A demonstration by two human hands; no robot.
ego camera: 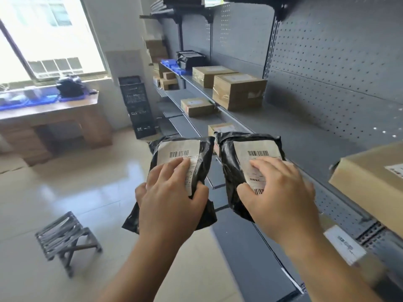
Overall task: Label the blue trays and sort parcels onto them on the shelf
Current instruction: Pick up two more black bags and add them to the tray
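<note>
Left hand (172, 199) grips the left parcel (181, 149) just out from the front edge of the shelf (305, 138): fingers flat over the label, thumb curled on the bag's edge. Right hand (281, 192) clamps the right parcel (246, 147) the same way, over the shelf's front edge. Both are black mailers, labels up, side by side. Likely reason: reading both addresses before sorting. Long axes run away from the person, along the shelf, barcode ends farthest. Farther along the shelf sit cardboard boxes (237, 92). A blue tray (172, 64) is at the shelf's far end.
</note>
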